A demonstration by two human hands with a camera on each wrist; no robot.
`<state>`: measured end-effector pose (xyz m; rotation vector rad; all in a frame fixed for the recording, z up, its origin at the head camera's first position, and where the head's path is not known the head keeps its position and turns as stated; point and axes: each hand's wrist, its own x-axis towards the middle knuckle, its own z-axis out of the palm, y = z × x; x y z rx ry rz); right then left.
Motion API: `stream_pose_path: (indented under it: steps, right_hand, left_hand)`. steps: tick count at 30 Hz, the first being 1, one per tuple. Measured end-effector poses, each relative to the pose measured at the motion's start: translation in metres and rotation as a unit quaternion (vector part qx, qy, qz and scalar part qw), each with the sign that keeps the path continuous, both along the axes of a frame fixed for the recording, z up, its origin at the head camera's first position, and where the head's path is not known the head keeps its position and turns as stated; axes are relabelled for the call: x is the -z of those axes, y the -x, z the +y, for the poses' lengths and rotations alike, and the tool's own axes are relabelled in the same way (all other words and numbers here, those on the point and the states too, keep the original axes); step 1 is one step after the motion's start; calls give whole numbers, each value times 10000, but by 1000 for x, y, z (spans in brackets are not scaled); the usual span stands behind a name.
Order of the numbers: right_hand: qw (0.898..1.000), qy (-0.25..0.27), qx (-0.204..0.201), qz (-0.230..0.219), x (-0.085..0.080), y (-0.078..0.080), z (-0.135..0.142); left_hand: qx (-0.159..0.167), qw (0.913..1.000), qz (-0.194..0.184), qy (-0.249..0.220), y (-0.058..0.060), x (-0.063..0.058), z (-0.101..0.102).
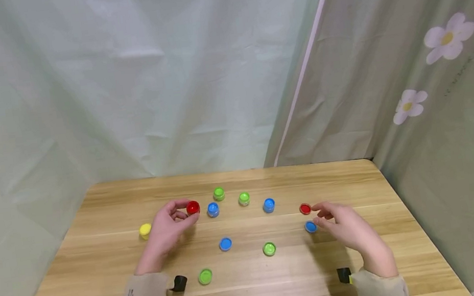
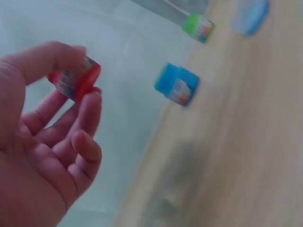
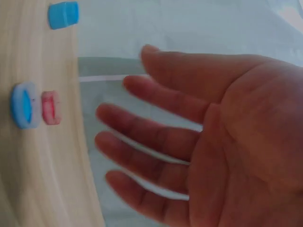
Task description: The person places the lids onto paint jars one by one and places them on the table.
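Between thumb and fingertips, my left hand (image 1: 168, 228) pinches a small red jar (image 1: 193, 208) with a printed label; the left wrist view shows the red jar (image 2: 78, 79) raised off the table. Just right of it stands a blue jar (image 1: 213, 209). My right hand (image 1: 347, 225) hovers over the right side with loosely bent fingers and nothing in them. A red lid (image 1: 305, 208) and a blue lid (image 1: 311, 227) lie by its fingertips. In the right wrist view the red lid (image 3: 51, 108) sits beyond the fingers.
Two green jars (image 1: 219, 194) (image 1: 244, 199) and another blue jar (image 1: 269, 206) stand toward the back. Nearer lie a blue lid (image 1: 225, 243) and green lids (image 1: 269, 248) (image 1: 205, 276). A yellow jar (image 1: 145, 231) is left of my left hand. Curtains (image 1: 193, 84) surround the wooden table (image 1: 255, 294).
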<state>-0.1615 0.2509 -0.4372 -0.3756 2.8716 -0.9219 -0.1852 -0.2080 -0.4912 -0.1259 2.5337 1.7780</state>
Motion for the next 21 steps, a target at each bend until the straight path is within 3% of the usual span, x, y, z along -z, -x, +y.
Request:
stream_pose_path:
  steps: [4,8,12,21]
  right_hand:
    - [9986,-1,67,-522,13,5,2]
    - [9979,157,47,-630,24,12,3]
    - [9976,261,57,-634,29,15,3]
    - [9968,215,61,-773,33,17,3]
  left_hand:
    - [268,9981,489,-280,-5,-9,4]
    - [424,9944,780,-567,-11,-18,9]
    - [395,9920,995,-663,-15,-25,11]
    - [223,9864,1174,-1125,-19,-28,6]
